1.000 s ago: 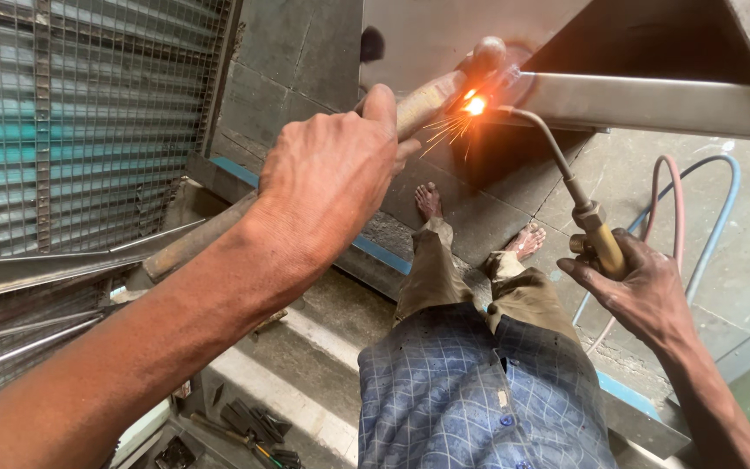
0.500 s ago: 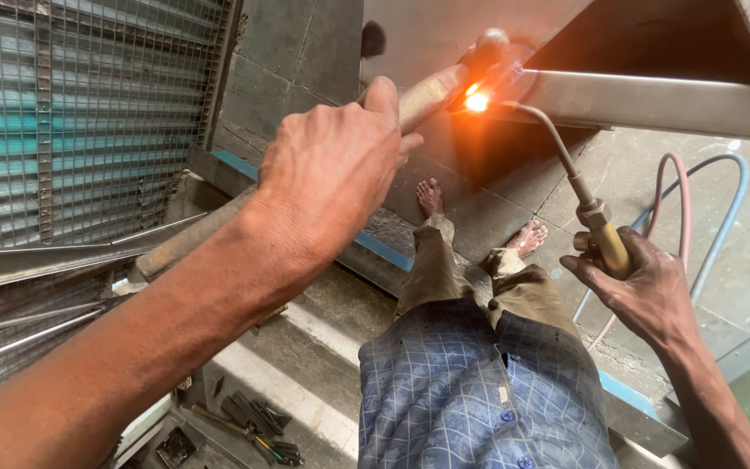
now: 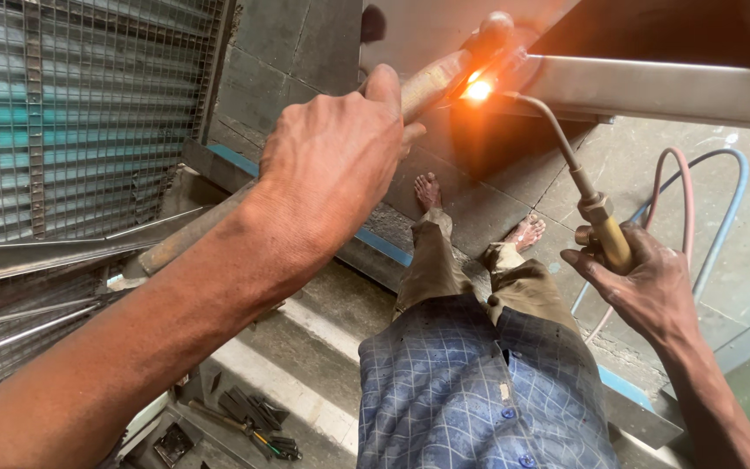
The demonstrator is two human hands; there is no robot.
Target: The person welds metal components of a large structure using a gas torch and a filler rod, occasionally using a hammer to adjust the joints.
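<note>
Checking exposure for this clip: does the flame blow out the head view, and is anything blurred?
Head view: the flame clips to white-orange and tints the steel beam nearby; the left hand, right hand and torch stay sharp under even daylight, no motion blur.

Rod (image 3: 431,82) middle hidden under left hand (image 3: 336,161); torch (image 3: 605,234) grip buried in right hand (image 3: 644,291).

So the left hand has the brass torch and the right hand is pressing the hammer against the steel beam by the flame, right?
Not quite: the hands are swapped. In the head view the right hand holds the torch, and the left hand presses the hammer against the beam by the flame.
</note>
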